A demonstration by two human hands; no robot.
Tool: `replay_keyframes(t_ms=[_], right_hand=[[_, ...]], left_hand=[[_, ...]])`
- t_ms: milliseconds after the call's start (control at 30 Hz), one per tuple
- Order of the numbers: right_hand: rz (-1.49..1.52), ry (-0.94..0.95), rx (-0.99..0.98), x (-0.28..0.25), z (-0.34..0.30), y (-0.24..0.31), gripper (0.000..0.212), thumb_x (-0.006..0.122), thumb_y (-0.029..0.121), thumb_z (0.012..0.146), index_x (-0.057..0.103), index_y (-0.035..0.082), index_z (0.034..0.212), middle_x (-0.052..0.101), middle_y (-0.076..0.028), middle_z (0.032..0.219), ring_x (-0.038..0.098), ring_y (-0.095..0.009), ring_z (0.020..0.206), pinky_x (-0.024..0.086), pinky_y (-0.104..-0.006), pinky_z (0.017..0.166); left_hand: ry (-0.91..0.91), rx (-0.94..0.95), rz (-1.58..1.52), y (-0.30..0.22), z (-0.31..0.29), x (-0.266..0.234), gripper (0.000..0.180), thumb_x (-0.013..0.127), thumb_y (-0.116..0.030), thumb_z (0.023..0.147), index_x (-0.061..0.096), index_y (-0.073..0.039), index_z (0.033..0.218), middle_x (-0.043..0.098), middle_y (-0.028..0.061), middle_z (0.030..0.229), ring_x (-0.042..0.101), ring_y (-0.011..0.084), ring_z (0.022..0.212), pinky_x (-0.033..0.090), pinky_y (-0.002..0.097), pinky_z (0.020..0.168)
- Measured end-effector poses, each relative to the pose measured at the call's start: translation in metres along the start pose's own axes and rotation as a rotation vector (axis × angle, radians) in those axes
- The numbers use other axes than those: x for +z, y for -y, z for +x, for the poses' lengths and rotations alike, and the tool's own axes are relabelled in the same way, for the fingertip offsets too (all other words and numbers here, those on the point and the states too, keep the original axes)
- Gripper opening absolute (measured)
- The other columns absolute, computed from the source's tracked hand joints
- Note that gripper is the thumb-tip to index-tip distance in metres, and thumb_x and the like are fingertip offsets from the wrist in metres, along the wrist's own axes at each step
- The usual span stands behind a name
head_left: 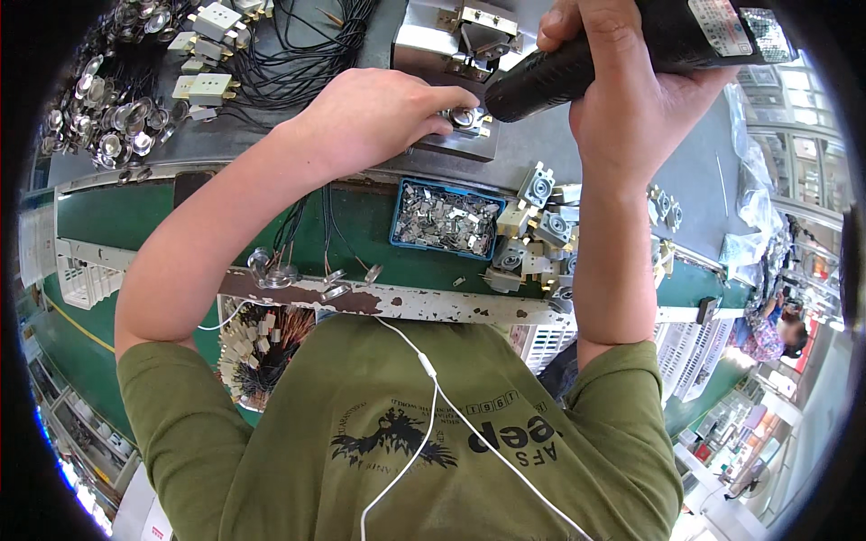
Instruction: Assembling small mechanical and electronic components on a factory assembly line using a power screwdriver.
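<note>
My right hand is wrapped round a thick black cylindrical tool, which looks like an electric screwdriver. It lies slanted, its blunt end at the lower left close to my left fingertips; a bit cannot be made out. My left hand pinches a small round metal-capped part at a steel fixture block. Brass-coloured terminals show beside the part. Directly beyond it is a metal clamp-like fixture. My fingers partly hide what they hold.
A blue tray of small metal pieces stands below the fixture. White-and-metal switch-like components pile beside my right forearm. Black-wired parts with round metal caps, white connectors and black cables lie at left. Another person is far right.
</note>
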State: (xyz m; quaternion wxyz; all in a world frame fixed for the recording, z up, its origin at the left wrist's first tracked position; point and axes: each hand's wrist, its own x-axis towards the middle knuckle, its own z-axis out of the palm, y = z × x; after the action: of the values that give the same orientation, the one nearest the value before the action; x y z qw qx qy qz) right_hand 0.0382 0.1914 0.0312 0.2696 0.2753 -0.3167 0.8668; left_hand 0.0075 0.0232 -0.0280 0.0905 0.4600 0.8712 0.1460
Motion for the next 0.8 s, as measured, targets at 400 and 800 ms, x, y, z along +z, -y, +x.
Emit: replay_keyframes(t_ms=[400,800], right_hand=[[-0.016,0.060,-0.014,-0.001,0.001,-0.001,0.014,0.076,0.001,0.088,0.065,-0.003,0.096,0.066,-0.006,0.076,0.062,-0.011,0.057,0.050,-0.0244,0.050],[-0.975,-0.101,0.081,0.012,-0.004,0.011,0.013,0.076,0.000,0.089,0.066,-0.003,0.096,0.066,-0.005,0.075,0.062,-0.011,0.056,0.050,-0.0247,0.050]], left_hand=[[0.012,-0.010,0.013,0.000,0.000,-0.001,0.037,0.063,-0.032,0.099,0.063,-0.026,0.135,0.074,0.0089,0.100,0.072,0.0305,0.096,0.057,0.0445,0.080],[-0.004,-0.008,0.001,0.001,-0.001,0.002,0.036,0.063,-0.031,0.099,0.064,-0.026,0.134,0.074,0.0096,0.098,0.072,0.0312,0.094,0.057,0.0450,0.079]])
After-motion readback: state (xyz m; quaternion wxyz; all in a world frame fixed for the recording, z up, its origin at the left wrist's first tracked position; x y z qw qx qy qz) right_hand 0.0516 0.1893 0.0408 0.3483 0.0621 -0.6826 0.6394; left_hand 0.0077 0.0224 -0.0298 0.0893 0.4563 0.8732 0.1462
